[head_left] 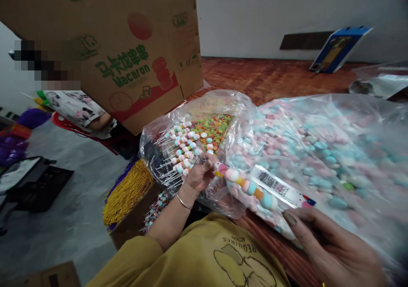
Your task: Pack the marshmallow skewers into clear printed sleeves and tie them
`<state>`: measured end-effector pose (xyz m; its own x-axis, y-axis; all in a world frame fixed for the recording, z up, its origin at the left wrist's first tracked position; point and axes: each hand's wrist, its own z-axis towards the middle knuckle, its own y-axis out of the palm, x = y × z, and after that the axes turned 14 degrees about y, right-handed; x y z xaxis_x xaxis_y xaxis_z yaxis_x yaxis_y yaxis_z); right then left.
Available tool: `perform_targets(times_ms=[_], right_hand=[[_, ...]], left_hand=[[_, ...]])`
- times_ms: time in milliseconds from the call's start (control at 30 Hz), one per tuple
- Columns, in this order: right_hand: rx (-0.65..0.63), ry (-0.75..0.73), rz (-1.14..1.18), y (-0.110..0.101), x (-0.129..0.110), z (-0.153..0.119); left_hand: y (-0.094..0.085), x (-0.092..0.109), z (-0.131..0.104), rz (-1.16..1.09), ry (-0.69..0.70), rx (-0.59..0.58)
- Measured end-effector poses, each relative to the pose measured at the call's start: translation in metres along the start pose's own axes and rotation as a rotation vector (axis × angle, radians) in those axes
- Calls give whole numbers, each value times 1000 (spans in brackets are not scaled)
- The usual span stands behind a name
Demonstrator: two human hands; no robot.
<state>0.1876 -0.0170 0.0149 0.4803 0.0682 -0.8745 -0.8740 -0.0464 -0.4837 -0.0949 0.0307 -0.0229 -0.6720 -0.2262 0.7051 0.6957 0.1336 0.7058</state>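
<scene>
My left hand [197, 176] is closed around one end of a marshmallow skewer [248, 187] with pink, white, blue and orange pieces. A clear printed wrapper [276, 186] lies along the skewer; whether it fully encloses the candy I cannot tell. At the wrapper's other end, the thumb and fingers of my right hand [334, 240] are pinched together. Beyond my left hand, several finished marshmallow skewers [183, 149] lie with their white sticks pointing left. Beside them an open plastic bag [239, 100] holds small coloured rings [215, 128].
A big clear bag of pastel marshmallows [302, 138] covers the right of the wooden table [248, 77]. A tall cardboard carton [127, 57] stands at the back left. A blue box [342, 49] leans by the wall. Gold bead strands [130, 193] hang below left; another person [76, 108] sits beyond.
</scene>
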Motion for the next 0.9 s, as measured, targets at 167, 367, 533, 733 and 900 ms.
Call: perform_targets(times_ms=[167, 367, 533, 733, 900], right_hand=[[33, 51, 41, -6, 10, -4], [55, -93, -70, -13, 9, -8], [63, -173, -103, -14, -1, -9], [1, -26, 21, 0, 12, -14], [-167, 370, 482, 29, 18, -30]], left_hand=[[3, -6, 2, 34, -18, -38], [6, -11, 3, 117, -5, -39], [9, -13, 1, 166, -37, -73], [29, -14, -3, 102, -96, -49], [61, -22, -8, -121, -162, 98]])
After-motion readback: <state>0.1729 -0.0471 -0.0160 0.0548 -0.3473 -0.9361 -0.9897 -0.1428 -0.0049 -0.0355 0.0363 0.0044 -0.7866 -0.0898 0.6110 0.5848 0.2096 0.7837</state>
